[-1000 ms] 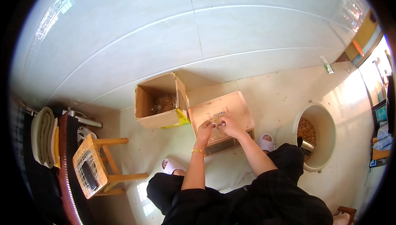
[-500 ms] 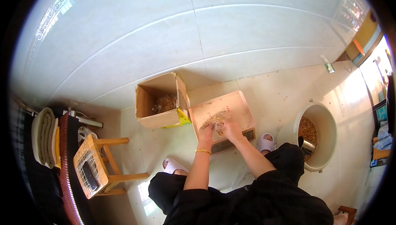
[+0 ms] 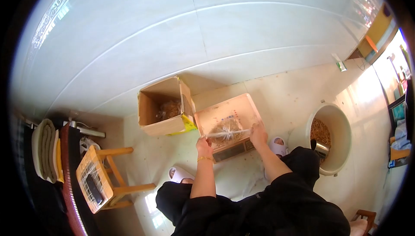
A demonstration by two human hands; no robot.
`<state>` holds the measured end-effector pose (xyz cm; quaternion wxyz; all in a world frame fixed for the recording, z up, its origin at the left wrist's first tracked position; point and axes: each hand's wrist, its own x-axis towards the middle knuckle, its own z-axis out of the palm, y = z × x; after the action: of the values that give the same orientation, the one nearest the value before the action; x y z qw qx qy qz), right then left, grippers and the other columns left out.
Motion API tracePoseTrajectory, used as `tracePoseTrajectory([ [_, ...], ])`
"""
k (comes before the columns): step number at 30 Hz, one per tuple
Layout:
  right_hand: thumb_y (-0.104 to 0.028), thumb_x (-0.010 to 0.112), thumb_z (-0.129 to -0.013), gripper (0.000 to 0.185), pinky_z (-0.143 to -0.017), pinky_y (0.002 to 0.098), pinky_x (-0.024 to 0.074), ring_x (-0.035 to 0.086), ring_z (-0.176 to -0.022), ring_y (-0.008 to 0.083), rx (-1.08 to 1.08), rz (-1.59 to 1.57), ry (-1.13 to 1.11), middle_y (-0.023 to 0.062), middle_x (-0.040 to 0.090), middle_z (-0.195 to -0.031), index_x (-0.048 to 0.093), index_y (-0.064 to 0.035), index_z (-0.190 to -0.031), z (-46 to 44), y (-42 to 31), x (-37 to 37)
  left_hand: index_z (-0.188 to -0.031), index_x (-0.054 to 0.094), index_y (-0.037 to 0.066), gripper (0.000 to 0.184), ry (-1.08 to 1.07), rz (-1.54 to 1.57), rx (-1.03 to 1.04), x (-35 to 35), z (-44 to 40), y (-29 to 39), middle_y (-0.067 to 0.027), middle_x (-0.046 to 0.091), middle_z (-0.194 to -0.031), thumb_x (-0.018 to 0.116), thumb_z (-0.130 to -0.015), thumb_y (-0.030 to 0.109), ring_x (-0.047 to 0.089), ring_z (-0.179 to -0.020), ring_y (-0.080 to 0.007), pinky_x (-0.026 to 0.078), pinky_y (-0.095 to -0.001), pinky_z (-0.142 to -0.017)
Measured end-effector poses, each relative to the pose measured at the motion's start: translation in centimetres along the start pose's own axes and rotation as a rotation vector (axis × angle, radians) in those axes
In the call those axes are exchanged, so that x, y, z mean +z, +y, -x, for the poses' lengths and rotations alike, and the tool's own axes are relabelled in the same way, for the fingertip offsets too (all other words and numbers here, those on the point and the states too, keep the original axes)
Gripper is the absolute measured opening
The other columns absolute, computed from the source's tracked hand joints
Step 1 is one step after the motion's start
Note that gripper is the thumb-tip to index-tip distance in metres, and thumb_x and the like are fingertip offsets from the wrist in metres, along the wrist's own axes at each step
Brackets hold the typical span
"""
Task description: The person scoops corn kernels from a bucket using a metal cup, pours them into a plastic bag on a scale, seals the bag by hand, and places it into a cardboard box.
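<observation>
A clear plastic bag (image 3: 225, 135) filled with small brown pieces rests on a pale pink tray-topped scale (image 3: 244, 104) with a dark front panel. Its twisted upper part is drawn out into a taut strip running between my hands. My left hand (image 3: 204, 147), closed, grips the strip's left end near the tray's front left corner. At the right edge of the tray, my right hand (image 3: 258, 135) pinches the other end. The exact kind of the pieces in the bag cannot be made out.
An open cardboard box (image 3: 149, 121) with filled bags inside stands left of the scale. To the right is a cream bucket (image 3: 343, 128) of brown pieces with a metal scoop (image 3: 321, 148). A wooden stool (image 3: 108, 188) stands at left. The tiled wall (image 3: 142, 33) rises behind.
My hands were close together over the bag's top; now they are spread apart, pulling its ends left and right. The bag now sits flatter on the tray, and the view has shifted slightly.
</observation>
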<state>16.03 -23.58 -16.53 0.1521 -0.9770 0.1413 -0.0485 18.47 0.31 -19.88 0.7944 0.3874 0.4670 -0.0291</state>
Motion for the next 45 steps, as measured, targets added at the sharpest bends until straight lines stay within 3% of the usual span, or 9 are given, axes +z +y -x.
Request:
tracePoseTrajectory([
  [7,-0.028,0.061,-0.082,0.029,-0.065,0.0369,0.0462,0.06,-0.071,0.0268,0.11,-0.959,-0.27,0.0165,0.063,-0.076,0.061,0.0008,-0.081,-2.6,-6.5,-2.6,-0.107,0.048,0.007,0.017,-0.594,-0.415,0.253,3.8,5.6,2.6,-0.0088,0.061,-0.087,0.048,-0.091,0.009,0.059,-0.069,-0.0164,0.047,-0.026,-0.058],
  [12,-0.024,0.058,-0.088,0.024,-0.053,0.0308,0.0443,0.056,-0.058,0.0142,-0.229,-0.571,-0.283,0.0076,0.059,-0.069,0.06,0.0005,-0.085,-2.5,-9.7,-4.5,-0.096,0.061,0.0,0.016,-0.583,-1.254,0.953,5.7,7.3,0.4,-0.0168,0.064,-0.075,0.056,-0.084,0.009,0.062,-0.067,-0.0248,0.046,-0.0348,-0.059],
  [17,-0.016,0.06,-0.086,0.015,-0.068,0.0343,0.046,0.059,-0.077,0.0211,-0.035,-1.135,-0.132,0.0117,0.062,-0.083,0.061,-0.002,-0.093,-1.7,-5.7,2.0,-0.083,0.065,0.002,0.017,-0.489,-1.242,0.723,5.4,6.4,1.4,-0.0161,0.063,-0.068,0.058,-0.084,0.017,0.061,-0.063,-0.0324,0.047,-0.0411,-0.06],
  [20,-0.008,0.062,-0.079,0.013,-0.071,0.0362,0.0474,0.062,-0.078,0.026,-0.341,-0.608,-0.25,0.0151,0.063,-0.079,0.066,-0.0045,-0.091,0.1,-5.2,2.7,-0.083,0.066,0.003,0.024,-0.542,-1.367,0.849,5.6,6.9,1.1,-0.0161,0.063,-0.07,0.057,-0.086,0.024,0.062,-0.065,-0.0317,0.047,-0.0423,-0.061],
  [29,-0.017,0.063,-0.084,0.008,-0.046,0.0219,0.0358,0.046,-0.05,0.0082,0.454,-1.525,-0.494,-0.0008,0.052,-0.062,0.062,-0.0093,-0.087,-0.4,-6.5,0.9,-0.109,0.056,0.004,0.024,-0.317,-1.122,0.907,5.6,7.3,3.0,-0.0144,0.06,-0.067,0.055,-0.085,0.007,0.06,-0.06,-0.0226,0.047,-0.0351,-0.057],
  [36,-0.014,0.058,-0.086,0.008,-0.051,0.0276,0.0447,0.058,-0.058,0.0162,0.462,-1.477,-0.55,0.005,0.061,-0.072,0.061,-0.0068,-0.089,-0.9,-7.4,1.1,-0.109,0.055,0.006,0.024,-0.443,-1.23,0.989,6.8,9.5,2.2,-0.0177,0.064,-0.08,0.053,-0.086,0.01,0.063,-0.073,-0.0342,0.049,-0.0424,-0.065],
  [38,-0.013,0.056,-0.083,0.011,-0.057,0.0351,0.0485,0.062,-0.062,0.0248,-0.196,-0.565,-0.072,0.0095,0.064,-0.073,0.063,-0.005,-0.087,-0.8,-7.1,6.0,-0.107,0.057,0.005,0.02,-0.661,-1.072,1.012,7.1,9.6,1.4,-0.0127,0.063,-0.074,0.052,-0.087,0.007,0.06,-0.063,-0.0243,0.048,-0.0347,-0.06],
  [42,-0.014,0.057,-0.08,0.015,-0.063,0.0398,0.049,0.063,-0.068,0.0309,-0.635,-0.582,0.17,0.0152,0.064,-0.075,0.064,-0.0028,-0.087,0.1,-7.8,5.2,-0.11,0.056,0.005,0.023,-0.647,-1.078,1.059,7.2,10.0,1.8,-0.0114,0.063,-0.08,0.051,-0.088,0.005,0.059,-0.062,-0.0206,0.048,-0.033,-0.06],
  [45,-0.017,0.057,-0.082,0.018,-0.063,0.0385,0.048,0.063,-0.067,0.0285,-0.341,-0.768,-0.092,0.0187,0.063,-0.072,0.065,-0.0012,-0.085,0.0,-7.1,5.6,-0.115,0.054,0.005,0.028,-0.535,-1.084,0.862,7.6,11.1,3.1,-0.0124,0.063,-0.09,0.05,-0.088,0.004,0.061,-0.07,-0.0194,0.049,-0.032,-0.063],
])
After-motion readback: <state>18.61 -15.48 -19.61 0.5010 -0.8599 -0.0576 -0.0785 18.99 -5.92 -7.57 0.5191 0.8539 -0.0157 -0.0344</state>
